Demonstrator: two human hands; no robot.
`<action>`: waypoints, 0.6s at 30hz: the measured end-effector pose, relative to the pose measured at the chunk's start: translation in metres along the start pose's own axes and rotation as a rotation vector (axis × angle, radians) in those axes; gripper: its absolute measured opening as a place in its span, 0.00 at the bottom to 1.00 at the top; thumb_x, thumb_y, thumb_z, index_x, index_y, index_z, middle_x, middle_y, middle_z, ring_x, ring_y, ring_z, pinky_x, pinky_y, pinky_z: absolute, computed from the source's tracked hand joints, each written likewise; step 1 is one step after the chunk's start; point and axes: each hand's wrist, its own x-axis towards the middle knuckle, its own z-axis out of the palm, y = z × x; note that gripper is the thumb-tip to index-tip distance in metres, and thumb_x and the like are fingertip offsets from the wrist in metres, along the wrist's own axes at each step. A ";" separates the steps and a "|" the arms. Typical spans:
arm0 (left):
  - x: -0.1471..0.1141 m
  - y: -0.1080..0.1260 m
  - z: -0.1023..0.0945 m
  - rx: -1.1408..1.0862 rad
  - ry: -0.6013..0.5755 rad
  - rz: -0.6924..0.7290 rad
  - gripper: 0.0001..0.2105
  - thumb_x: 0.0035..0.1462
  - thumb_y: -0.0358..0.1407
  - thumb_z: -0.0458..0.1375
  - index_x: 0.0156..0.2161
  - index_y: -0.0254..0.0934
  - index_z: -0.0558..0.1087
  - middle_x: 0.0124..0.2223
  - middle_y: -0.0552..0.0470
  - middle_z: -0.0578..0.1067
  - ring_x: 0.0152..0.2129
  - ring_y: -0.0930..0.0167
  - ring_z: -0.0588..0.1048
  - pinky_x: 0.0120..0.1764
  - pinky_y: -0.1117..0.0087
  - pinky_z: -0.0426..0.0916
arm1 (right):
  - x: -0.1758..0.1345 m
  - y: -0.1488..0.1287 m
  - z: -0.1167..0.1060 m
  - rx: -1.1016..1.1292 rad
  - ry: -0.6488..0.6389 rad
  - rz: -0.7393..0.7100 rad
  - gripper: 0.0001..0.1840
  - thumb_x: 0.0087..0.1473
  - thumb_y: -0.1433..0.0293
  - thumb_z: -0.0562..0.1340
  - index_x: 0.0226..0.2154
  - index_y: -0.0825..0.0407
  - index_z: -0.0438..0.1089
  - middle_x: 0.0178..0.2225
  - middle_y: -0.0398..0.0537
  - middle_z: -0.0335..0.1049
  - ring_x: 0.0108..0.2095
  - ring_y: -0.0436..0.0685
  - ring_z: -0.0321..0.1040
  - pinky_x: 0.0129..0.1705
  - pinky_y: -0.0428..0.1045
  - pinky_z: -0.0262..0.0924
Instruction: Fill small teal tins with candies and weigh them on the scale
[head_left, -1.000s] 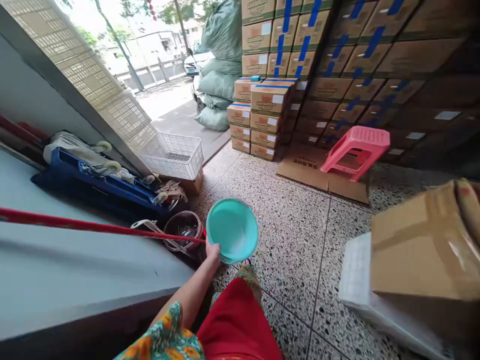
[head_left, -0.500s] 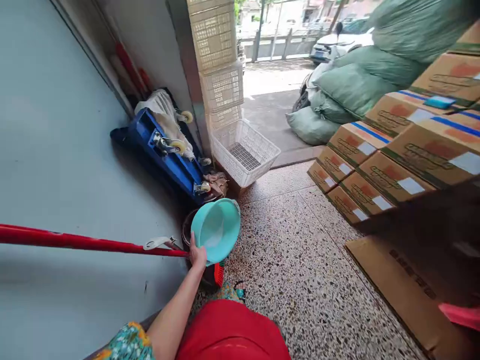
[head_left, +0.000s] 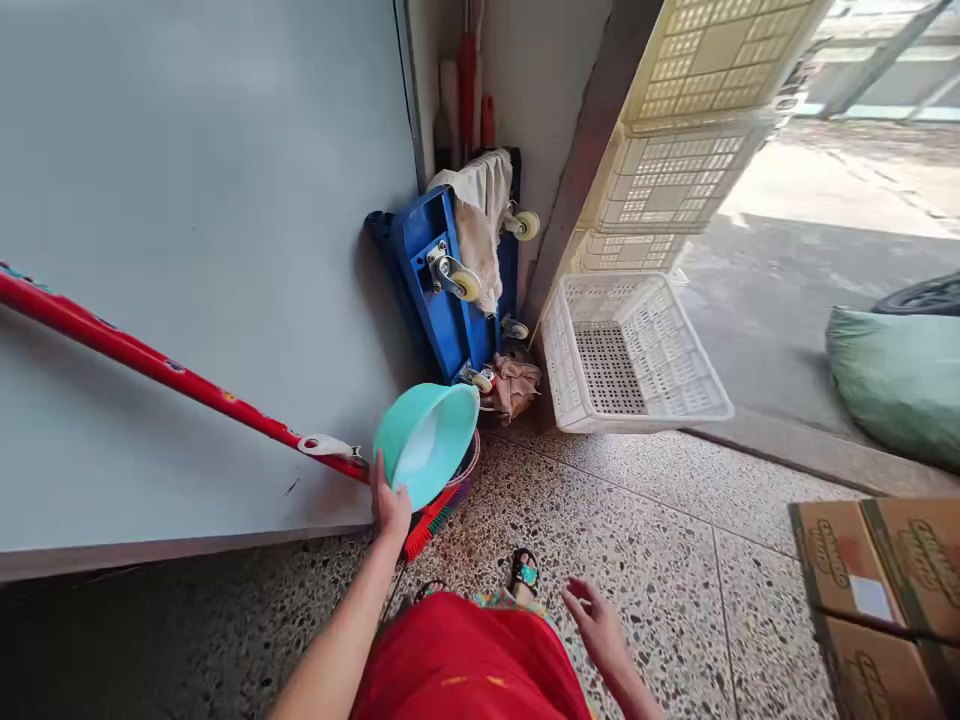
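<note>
My left hand (head_left: 391,505) grips the rim of a turquoise plastic basin (head_left: 429,445), which is tilted with its inside facing right. Something whitish shows inside the basin. Behind it, a red broom handle (head_left: 187,378) with a white clip leans along the pale wall, and the broom's red bristles (head_left: 429,522) show just below the basin. Low at the right of my red apron, my right hand (head_left: 596,622) hangs over the speckled floor, fingers apart and holding nothing.
A blue trolley (head_left: 431,285) with casters stands tipped against the wall, a cloth draped on it. Right of it, a white plastic crate (head_left: 634,350) sits before stacked cream crates (head_left: 675,180). Cardboard boxes (head_left: 885,600) stand lower right, and a green sack (head_left: 900,385) lies past the doorway.
My view has swung left, toward the wall and trolley. My right hand has come into view. The basin, still in my left hand, is tilted differently and the broom bristles show more.
</note>
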 end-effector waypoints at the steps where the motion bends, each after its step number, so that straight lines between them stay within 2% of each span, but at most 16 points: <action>1: -0.007 0.006 0.004 0.020 0.056 -0.017 0.38 0.47 0.18 0.51 0.64 0.37 0.51 0.64 0.43 0.56 0.61 0.63 0.56 0.61 0.63 0.55 | 0.014 -0.005 -0.008 -0.017 -0.061 -0.023 0.31 0.39 0.47 0.60 0.38 0.55 0.68 0.39 0.59 0.73 0.37 0.64 0.72 0.40 0.54 0.66; 3: -0.017 0.016 0.014 0.056 0.155 -0.045 0.38 0.48 0.19 0.51 0.65 0.38 0.50 0.65 0.42 0.54 0.62 0.61 0.54 0.61 0.60 0.55 | 0.038 -0.012 -0.026 -0.063 -0.141 -0.049 0.30 0.40 0.48 0.60 0.39 0.55 0.69 0.39 0.58 0.74 0.36 0.63 0.73 0.40 0.53 0.66; 7: -0.021 0.020 0.043 0.156 0.271 -0.147 0.39 0.48 0.20 0.53 0.65 0.42 0.49 0.65 0.40 0.51 0.60 0.56 0.57 0.56 0.56 0.63 | 0.074 -0.013 -0.067 -0.167 -0.169 -0.017 0.30 0.38 0.48 0.62 0.37 0.53 0.71 0.39 0.56 0.74 0.35 0.64 0.73 0.39 0.54 0.67; 9: -0.018 0.015 0.059 0.193 0.306 -0.173 0.39 0.48 0.20 0.54 0.65 0.42 0.48 0.66 0.39 0.49 0.59 0.53 0.58 0.54 0.55 0.65 | 0.085 -0.010 -0.084 -0.193 -0.174 0.002 0.29 0.37 0.48 0.62 0.36 0.53 0.71 0.38 0.56 0.74 0.35 0.64 0.73 0.38 0.53 0.67; 14: -0.010 -0.001 0.098 0.257 0.357 -0.169 0.41 0.48 0.19 0.55 0.65 0.42 0.49 0.67 0.38 0.46 0.60 0.51 0.57 0.56 0.53 0.61 | 0.110 0.002 -0.117 -0.254 -0.197 0.066 0.29 0.33 0.47 0.63 0.33 0.51 0.72 0.36 0.55 0.75 0.33 0.64 0.73 0.36 0.52 0.68; 18: -0.004 -0.006 0.132 0.332 0.379 -0.240 0.40 0.48 0.20 0.55 0.65 0.44 0.48 0.67 0.38 0.45 0.59 0.50 0.58 0.55 0.51 0.62 | 0.149 0.013 -0.139 -0.325 -0.228 0.042 0.27 0.33 0.48 0.62 0.31 0.51 0.72 0.32 0.54 0.75 0.30 0.64 0.73 0.34 0.53 0.68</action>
